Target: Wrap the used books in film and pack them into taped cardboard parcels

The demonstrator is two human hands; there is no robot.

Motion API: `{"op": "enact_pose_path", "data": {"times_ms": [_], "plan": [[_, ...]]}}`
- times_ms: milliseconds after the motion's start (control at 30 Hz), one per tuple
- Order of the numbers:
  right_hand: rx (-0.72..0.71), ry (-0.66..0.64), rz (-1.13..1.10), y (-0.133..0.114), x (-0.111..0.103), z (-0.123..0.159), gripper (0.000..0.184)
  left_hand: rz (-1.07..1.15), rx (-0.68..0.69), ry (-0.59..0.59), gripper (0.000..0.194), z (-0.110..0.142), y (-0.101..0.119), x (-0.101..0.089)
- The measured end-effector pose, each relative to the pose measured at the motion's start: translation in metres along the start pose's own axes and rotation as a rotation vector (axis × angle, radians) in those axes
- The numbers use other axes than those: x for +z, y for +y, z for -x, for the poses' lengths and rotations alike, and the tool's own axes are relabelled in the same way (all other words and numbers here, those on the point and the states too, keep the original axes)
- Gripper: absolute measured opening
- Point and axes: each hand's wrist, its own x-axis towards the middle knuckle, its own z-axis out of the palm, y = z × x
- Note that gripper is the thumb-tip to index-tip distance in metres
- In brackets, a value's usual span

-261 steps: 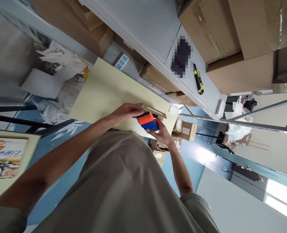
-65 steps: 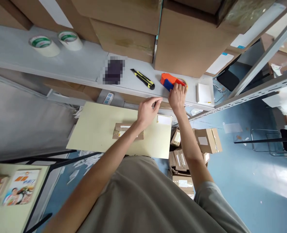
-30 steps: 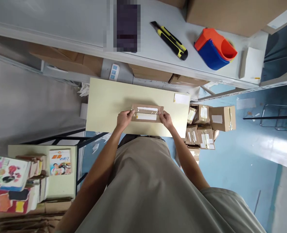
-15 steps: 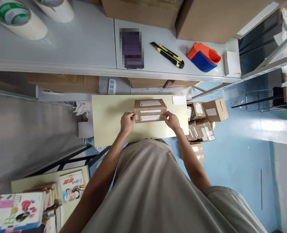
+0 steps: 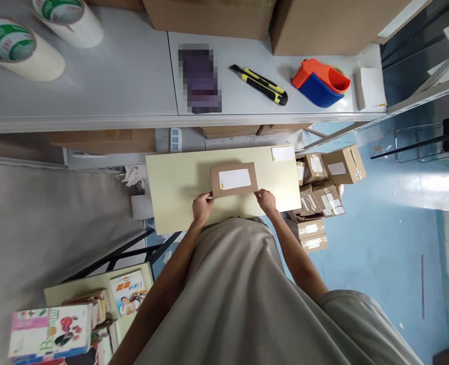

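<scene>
A small brown cardboard box point(image 5: 216, 178) rests on the cream tabletop point(image 5: 179, 180), a white label point(image 5: 234, 179) on the face turned up to me. My left hand point(image 5: 202, 207) pinches the box's near left corner with thumb and fingers. At the near right corner, my right hand point(image 5: 265, 200) grips in the same way. Its near side is mostly out of sight from above. A white slip point(image 5: 283, 153) lies on the tabletop's far right corner.
On the grey shelf point(image 5: 133, 81) above are tape rolls point(image 5: 38, 61), a yellow-black utility knife point(image 5: 260, 85), an orange-blue tape dispenser point(image 5: 321, 82) and a pixelated dark object point(image 5: 200, 78). Several taped cartons point(image 5: 315, 195) sit at the right. Books point(image 5: 51, 329) stand lower left.
The box's labelled faces were tilted and stacked in my view; now one flat labelled face shows. Both hands have come slightly lower, still at its near corners. The view has shifted a little.
</scene>
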Motion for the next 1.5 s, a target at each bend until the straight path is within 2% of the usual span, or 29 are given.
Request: {"op": "enact_pose_path", "data": {"times_ms": [133,233,300,400,467,567,733,800,867,1000,1133,1267,1500], "plan": [[-0.011,-0.033,-0.025,0.011,0.008,-0.008,0.04,-0.044,-0.047,-0.007,0.031,0.001,0.001,0.008],[-0.036,-0.057,-0.064,0.024,0.009,-0.016,0.039,-0.074,-0.078,0.032,0.043,0.001,0.006,0.011],[-0.04,-0.058,-0.095,0.036,0.007,-0.022,0.041,-0.092,-0.076,0.144,0.05,0.004,0.014,0.012],[-0.019,-0.033,-0.141,0.061,-0.003,-0.035,0.045,-0.108,0.016,0.34,0.05,0.007,0.036,0.021],[0.009,0.015,-0.191,0.081,-0.011,-0.049,0.045,-0.104,0.092,0.356,0.048,0.006,0.061,0.034],[0.037,0.124,-0.302,0.114,-0.025,-0.074,0.045,-0.056,0.203,0.232,0.047,0.0,0.107,0.068],[0.056,0.384,-0.42,0.166,-0.044,-0.127,0.047,0.001,0.375,0.047,0.043,-0.023,0.179,0.149],[0.102,0.446,-0.462,0.18,-0.048,-0.149,0.048,0.037,0.378,-0.016,0.043,-0.041,0.198,0.18],[0.15,0.475,-0.5,0.189,-0.049,-0.169,0.049,0.074,0.309,-0.059,0.044,-0.064,0.211,0.207],[0.166,0.492,-0.523,0.194,-0.045,-0.194,0.049,0.096,0.159,-0.074,0.044,-0.116,0.222,0.243],[0.162,0.51,-0.527,0.193,-0.04,-0.202,0.047,0.091,0.076,-0.064,0.026,-0.15,0.224,0.261],[0.143,0.527,-0.532,0.193,-0.039,-0.202,0.041,0.13,-0.007,-0.088,0.01,-0.159,0.228,0.269],[0.153,0.533,-0.579,0.19,-0.042,-0.201,0.035,0.183,-0.012,-0.054,0.012,-0.159,0.233,0.276]]}}
